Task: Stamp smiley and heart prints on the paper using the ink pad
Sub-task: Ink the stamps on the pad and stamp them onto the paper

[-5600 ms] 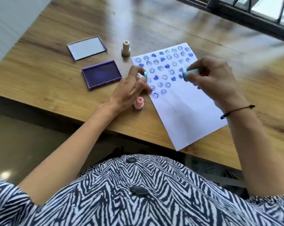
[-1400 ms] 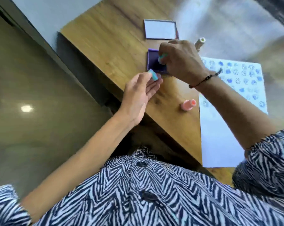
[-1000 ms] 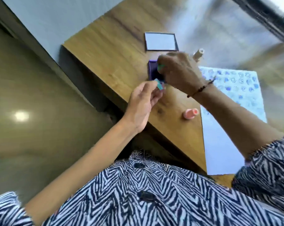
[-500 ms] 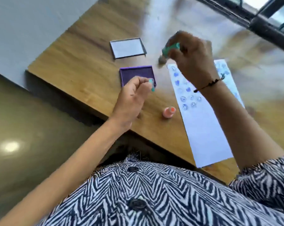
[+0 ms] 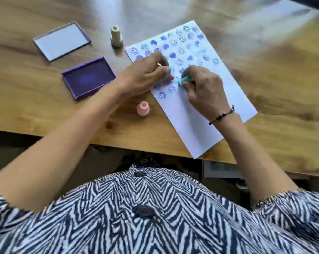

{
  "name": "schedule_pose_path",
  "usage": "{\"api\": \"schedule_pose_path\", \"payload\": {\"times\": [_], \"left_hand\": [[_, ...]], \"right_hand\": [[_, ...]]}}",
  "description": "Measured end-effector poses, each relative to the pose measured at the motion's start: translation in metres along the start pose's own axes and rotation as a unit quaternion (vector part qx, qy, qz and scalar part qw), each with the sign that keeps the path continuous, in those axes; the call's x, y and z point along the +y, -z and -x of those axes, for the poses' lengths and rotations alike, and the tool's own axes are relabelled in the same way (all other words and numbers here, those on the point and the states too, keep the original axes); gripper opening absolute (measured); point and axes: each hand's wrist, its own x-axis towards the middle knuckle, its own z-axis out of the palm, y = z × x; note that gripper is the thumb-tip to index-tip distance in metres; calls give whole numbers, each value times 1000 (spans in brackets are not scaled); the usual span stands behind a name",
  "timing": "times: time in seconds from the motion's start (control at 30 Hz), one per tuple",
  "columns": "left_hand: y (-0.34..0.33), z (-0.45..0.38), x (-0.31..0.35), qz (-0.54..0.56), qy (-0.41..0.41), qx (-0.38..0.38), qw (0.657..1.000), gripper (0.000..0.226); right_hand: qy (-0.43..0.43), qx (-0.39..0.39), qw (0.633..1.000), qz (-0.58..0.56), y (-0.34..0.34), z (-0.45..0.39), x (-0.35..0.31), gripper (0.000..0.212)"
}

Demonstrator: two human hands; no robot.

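A white paper [image 5: 189, 123] lies on the wooden table [image 5: 283, 92], its upper half covered with blue smiley and heart prints. My right hand [image 5: 204, 88] grips a teal stamp [image 5: 185, 79] and holds it down against the paper in the lowest rows of prints. My left hand [image 5: 145, 74] rests on the paper's left edge and pinches a small teal cap [image 5: 168, 75]. The open purple ink pad [image 5: 88, 77] sits left of the paper.
The ink pad's lid [image 5: 62, 40] lies at the back left. A cream stamp [image 5: 116, 36] stands behind the paper's corner and a pink stamp [image 5: 142, 108] stands near the table's front edge, left of the paper.
My right hand carried the teal stamp from the ink pad over to the paper and lowered it onto the sheet. My left hand moved right from the pad onto the paper's edge.
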Motion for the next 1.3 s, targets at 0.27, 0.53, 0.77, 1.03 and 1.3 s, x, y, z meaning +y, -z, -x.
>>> {"api": "schedule_pose_path", "payload": {"times": [0.27,0.53,0.77,1.03,1.3], "left_hand": [[-4,-1,-4,-31,-41,4,999,16],[-7,0,-7,-30,-40,10,999,19],[-8,1,-7,-25,-47,20,998,22],[-7,0,-7,-21,-41,-6,999,20],[-8,1,-6,11,-30,-4,999,14]], "right_hand": [[10,23,999,38,6,-5,1,17],[13,-15,994,104,-11,8,-8,15],[7,-18,995,100,-7,5,-7,14],[-59,19,997,-51,16,3,-1,12],[-117,70,983,-123,39,13,2,11]]}}
